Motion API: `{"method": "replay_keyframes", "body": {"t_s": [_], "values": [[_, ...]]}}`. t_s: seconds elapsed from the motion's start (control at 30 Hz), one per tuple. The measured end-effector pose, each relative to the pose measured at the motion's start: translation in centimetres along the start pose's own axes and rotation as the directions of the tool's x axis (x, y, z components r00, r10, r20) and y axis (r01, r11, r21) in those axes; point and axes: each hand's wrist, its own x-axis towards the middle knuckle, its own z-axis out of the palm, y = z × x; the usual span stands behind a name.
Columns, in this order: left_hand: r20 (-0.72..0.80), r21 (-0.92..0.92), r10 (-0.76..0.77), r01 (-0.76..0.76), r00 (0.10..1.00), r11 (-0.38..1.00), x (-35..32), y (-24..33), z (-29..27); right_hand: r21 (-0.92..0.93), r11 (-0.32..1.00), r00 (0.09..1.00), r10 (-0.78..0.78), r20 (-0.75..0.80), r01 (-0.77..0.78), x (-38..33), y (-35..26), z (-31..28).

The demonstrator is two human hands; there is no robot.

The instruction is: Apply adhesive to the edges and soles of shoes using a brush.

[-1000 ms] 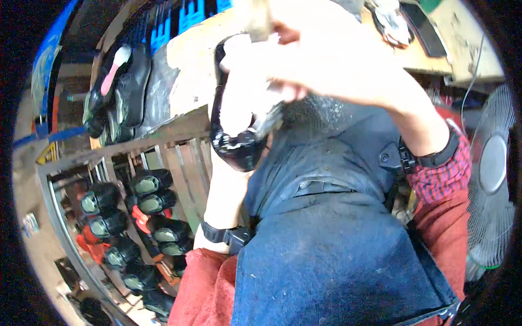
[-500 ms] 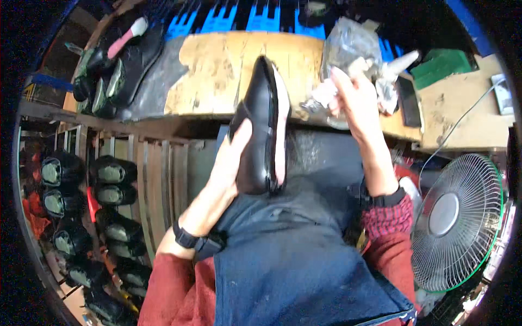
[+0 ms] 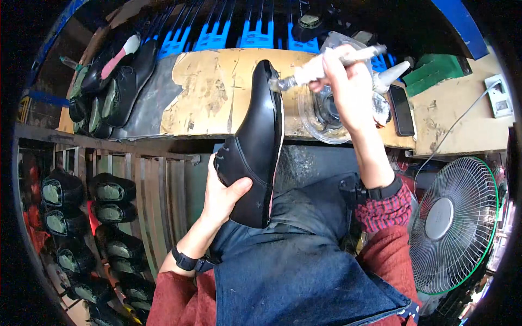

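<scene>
Black shoe (image 3: 255, 146) held across the front edge of the surface (image 3: 206, 103), brush (image 3: 312, 72) at its toe.
My left fingers (image 3: 241, 187) are clamped round the heel half, thumb on the upper; the toe points away from me, over the surface. My right fingers (image 3: 336, 69) pinch the brush, its tip against the sole edge near the toe. A clear tub (image 3: 314, 132) sits at the surface's front edge, right of the shoe; a dark phone (image 3: 401, 111) lies farther right. Dark shoes (image 3: 126, 92) crowd the left end; blue plastic parts (image 3: 256, 39) line the far edge.
</scene>
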Motion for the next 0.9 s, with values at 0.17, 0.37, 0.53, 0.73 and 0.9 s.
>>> {"method": "replay_keyframes", "body": {"t_s": [0.17,0.37,0.53,0.73,0.9], "values": [[-0.018,-0.092,-0.007,0.006,1.000,0.996,1.0,0.8,0.4,0.069,0.997,0.998,-0.030,0.062,0.025,-3.9,-0.1,0.0],[-0.080,-0.031,0.060,-0.063,0.995,0.998,2.5,1.4,0.4,0.192,0.981,0.995,-0.012,0.103,-0.008,-6.3,0.6,1.4],[-0.126,-0.024,0.067,-0.070,0.990,0.997,3.7,1.2,-0.1,0.169,0.985,0.988,0.020,0.152,-0.045,-9.5,2.0,2.4],[-0.143,-0.083,0.054,-0.067,0.988,0.994,5.0,1.4,0.0,0.237,0.972,0.959,-0.077,0.272,0.011,-11.9,1.6,2.5],[-0.049,-0.027,0.083,-0.084,0.995,0.996,9.1,4.1,0.5,0.297,0.955,0.996,-0.025,0.082,0.000,-10.1,0.8,-0.9]]}}
